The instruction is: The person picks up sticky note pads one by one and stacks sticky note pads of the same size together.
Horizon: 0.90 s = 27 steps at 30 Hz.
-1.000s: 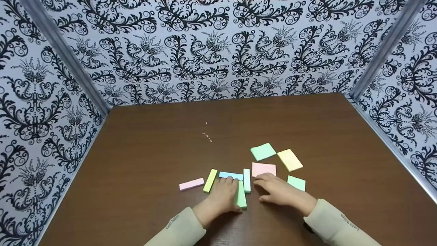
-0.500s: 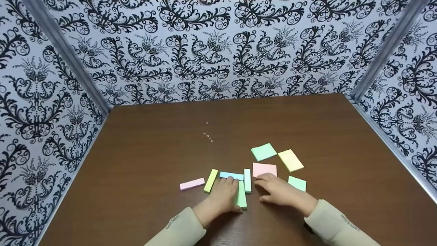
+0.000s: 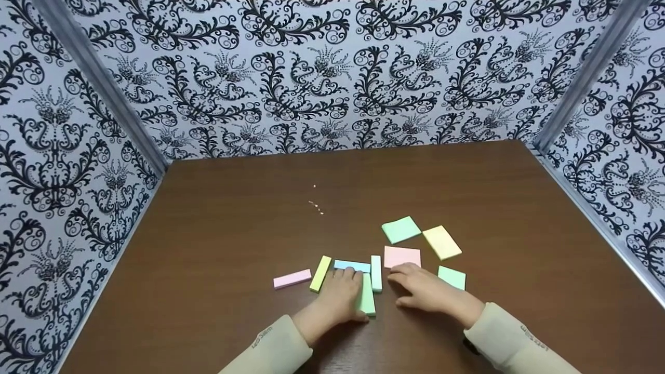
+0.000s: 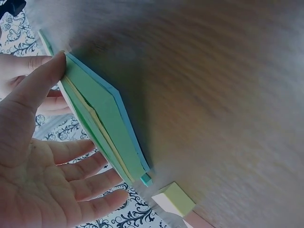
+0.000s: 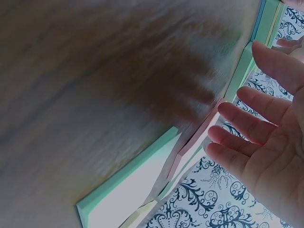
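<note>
My left hand [image 3: 340, 297] rests over a stack of green, yellow and blue sticky notes [image 3: 368, 298], partly hidden beneath it. In the left wrist view, the thumb touches one corner of the stack and the other fingers lie loosely along its upper side. A narrow blue pad [image 3: 352, 266] lies at the fingertips, with a pale mint strip pad [image 3: 376, 274] beside the stack. The relaxed fingers of my right hand [image 3: 423, 288] lie at the near edge of a pink sticky-note pad [image 3: 402, 257]; the right wrist view shows nothing gripped.
Left of the stack lie narrow yellow [image 3: 320, 274] and pink [image 3: 292, 279] pads. Green [image 3: 401, 229], yellow [image 3: 442, 242] and another green pad [image 3: 452, 278] surround the pink one. Small light specks [image 3: 316, 208] dot the brown table [image 3: 234, 218]. Patterned walls [image 3: 311, 78] enclose it.
</note>
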Each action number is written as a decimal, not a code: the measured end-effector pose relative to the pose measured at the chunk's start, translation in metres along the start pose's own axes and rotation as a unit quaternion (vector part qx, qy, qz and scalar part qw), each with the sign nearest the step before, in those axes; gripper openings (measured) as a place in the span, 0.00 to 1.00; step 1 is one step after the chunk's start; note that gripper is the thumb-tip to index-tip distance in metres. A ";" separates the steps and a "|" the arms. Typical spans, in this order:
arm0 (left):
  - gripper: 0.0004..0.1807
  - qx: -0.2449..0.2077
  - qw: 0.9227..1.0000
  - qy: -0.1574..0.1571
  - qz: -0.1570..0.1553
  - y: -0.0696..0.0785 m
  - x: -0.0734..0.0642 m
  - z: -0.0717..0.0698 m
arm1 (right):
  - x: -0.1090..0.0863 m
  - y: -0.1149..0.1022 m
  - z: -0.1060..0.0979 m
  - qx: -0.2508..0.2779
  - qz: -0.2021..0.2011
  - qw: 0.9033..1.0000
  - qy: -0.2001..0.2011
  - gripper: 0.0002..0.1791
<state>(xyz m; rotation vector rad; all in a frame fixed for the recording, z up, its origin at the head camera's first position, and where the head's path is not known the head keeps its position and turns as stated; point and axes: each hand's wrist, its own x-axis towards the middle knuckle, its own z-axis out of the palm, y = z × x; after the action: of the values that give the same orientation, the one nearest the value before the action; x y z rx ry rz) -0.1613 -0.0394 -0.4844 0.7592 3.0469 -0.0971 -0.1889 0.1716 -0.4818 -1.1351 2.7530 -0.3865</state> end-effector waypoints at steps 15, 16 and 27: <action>0.44 0.005 1.000 -0.006 0.003 -0.001 0.002 0.003 | -0.001 0.001 0.001 -0.001 -0.004 1.000 0.003 0.25; 0.44 0.007 1.000 -0.004 0.004 -0.002 0.002 0.003 | -0.001 0.001 0.001 -0.001 -0.004 1.000 0.004 0.25; 0.42 -0.026 0.999 0.012 0.013 -0.005 0.004 0.003 | -0.004 0.008 -0.004 -0.001 -0.012 1.000 0.016 0.23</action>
<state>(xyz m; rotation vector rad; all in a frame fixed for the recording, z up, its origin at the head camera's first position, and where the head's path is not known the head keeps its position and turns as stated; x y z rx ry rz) -0.1674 -0.0415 -0.4874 0.8037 3.0476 -0.0088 -0.1925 0.1804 -0.4797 -1.1746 2.7699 -0.4079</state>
